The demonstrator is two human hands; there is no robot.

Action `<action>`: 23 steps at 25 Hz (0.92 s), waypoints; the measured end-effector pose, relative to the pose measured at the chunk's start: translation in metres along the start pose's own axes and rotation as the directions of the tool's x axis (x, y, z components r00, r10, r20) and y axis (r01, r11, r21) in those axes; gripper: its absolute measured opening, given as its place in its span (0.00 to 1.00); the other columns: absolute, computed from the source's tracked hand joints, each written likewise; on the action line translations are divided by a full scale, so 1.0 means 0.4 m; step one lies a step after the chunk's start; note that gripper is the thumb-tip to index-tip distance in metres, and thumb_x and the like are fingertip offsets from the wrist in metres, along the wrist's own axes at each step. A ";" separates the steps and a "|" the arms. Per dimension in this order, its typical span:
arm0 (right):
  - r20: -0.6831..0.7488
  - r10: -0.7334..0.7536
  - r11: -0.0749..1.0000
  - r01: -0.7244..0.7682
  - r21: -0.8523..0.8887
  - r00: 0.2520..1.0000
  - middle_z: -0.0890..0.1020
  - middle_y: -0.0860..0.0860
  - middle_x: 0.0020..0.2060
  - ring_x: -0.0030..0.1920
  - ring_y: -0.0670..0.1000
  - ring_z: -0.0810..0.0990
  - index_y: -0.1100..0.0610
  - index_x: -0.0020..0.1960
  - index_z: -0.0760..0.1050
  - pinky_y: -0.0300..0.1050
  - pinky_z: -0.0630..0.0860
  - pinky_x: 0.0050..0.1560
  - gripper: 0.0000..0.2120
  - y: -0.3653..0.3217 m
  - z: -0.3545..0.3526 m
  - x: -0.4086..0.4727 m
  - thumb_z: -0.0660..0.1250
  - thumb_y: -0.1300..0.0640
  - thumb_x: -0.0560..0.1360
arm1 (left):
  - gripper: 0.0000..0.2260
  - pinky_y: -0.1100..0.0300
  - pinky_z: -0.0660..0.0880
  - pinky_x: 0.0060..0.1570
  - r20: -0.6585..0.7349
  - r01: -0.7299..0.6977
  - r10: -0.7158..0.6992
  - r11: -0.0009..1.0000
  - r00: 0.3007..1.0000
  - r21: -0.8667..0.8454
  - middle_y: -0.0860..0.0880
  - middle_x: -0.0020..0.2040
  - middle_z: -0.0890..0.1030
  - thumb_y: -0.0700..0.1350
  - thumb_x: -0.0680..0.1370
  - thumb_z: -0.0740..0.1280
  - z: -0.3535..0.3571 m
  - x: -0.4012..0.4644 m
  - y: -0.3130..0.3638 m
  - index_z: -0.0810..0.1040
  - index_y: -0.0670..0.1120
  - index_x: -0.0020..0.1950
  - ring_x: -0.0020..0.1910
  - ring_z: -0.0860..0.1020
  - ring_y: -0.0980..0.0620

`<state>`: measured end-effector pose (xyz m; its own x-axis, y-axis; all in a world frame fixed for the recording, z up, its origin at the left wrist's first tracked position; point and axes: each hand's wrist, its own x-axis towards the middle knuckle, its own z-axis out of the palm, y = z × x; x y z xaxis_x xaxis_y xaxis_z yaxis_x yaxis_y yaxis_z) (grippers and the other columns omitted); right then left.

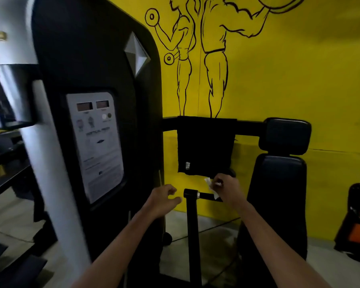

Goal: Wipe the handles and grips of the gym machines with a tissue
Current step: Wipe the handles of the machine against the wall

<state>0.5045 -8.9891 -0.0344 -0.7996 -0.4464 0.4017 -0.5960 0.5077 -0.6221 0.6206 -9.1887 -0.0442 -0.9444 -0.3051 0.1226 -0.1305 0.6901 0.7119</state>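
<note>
**Spotter:** What room do you have around the handle?

**Me:** It's tight on my left. The black machine housing (pixel 96 84), with its instruction placard (pixel 98 146), stands just beside my left hand (pixel 163 199), its edge close to my knuckles. On my right the padded seat back (pixel 279 204) rises near my right wrist. Ahead is the yellow wall (pixel 299 80) with the painted lifters, and a black cloth (pixel 205 146) hangs from the crossbar (pixel 247 128), its lower edge just above my right hand (pixel 224 183). Below the hands the pale floor (pixel 195 256) shows between the housing and the seat (the only open stretch I see).

**Spotter:** And the handle itself?

**Me:** The handle (pixel 206 196) is a short black bar with its long axis level, running left to right. It starts at a metal collar on top of the black upright post (pixel 192 235) and points toward the seat.

**Spotter:** Where's the tissue?

**Me:** The white tissue (pixel 211 185) is bunched at the handle's right end, pinched in my right hand's curled fingers. Whether they wrap the bar too, I can't tell.

**Spotter:** Left hand?

**Me:** It's holding nothing, fingers loosely curled, hovering just left of the post top and apart from it.
</note>
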 end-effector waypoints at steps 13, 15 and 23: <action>0.087 0.261 0.957 -0.270 0.108 0.961 0.80 0.52 0.35 0.27 0.39 0.76 0.62 0.50 0.79 0.30 0.71 0.33 0.07 0.247 0.211 0.387 0.64 0.60 0.79 | 0.17 0.65 0.67 0.54 0.142 0.036 -0.042 0.999 0.989 0.040 0.46 0.64 0.76 0.49 0.76 0.70 0.212 0.538 -0.225 0.75 0.43 0.62 0.65 0.73 0.49; 0.084 0.296 0.947 -0.304 0.103 0.952 0.84 0.55 0.41 0.33 0.41 0.78 0.64 0.49 0.81 0.30 0.72 0.34 0.07 0.295 0.250 0.435 0.64 0.63 0.78 | 0.18 0.64 0.68 0.53 0.193 0.002 -0.011 0.999 0.981 0.049 0.46 0.64 0.76 0.49 0.76 0.69 0.250 0.604 -0.266 0.75 0.43 0.63 0.64 0.73 0.49; -0.124 0.157 0.987 -0.158 -0.002 0.980 0.80 0.53 0.33 0.28 0.39 0.75 0.66 0.45 0.80 0.28 0.65 0.30 0.07 0.354 0.389 0.625 0.66 0.62 0.76 | 0.27 0.61 0.65 0.65 0.305 -0.125 0.083 0.985 0.949 0.120 0.49 0.72 0.65 0.53 0.78 0.65 0.380 0.777 -0.420 0.64 0.46 0.74 0.71 0.66 0.50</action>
<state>0.2316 -9.1432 -0.1267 -0.8859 -0.2664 0.3797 -0.4623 0.5735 -0.6763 0.3032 -9.2996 -0.2305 -0.9989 -0.0315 -0.0356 -0.0466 0.7965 0.6028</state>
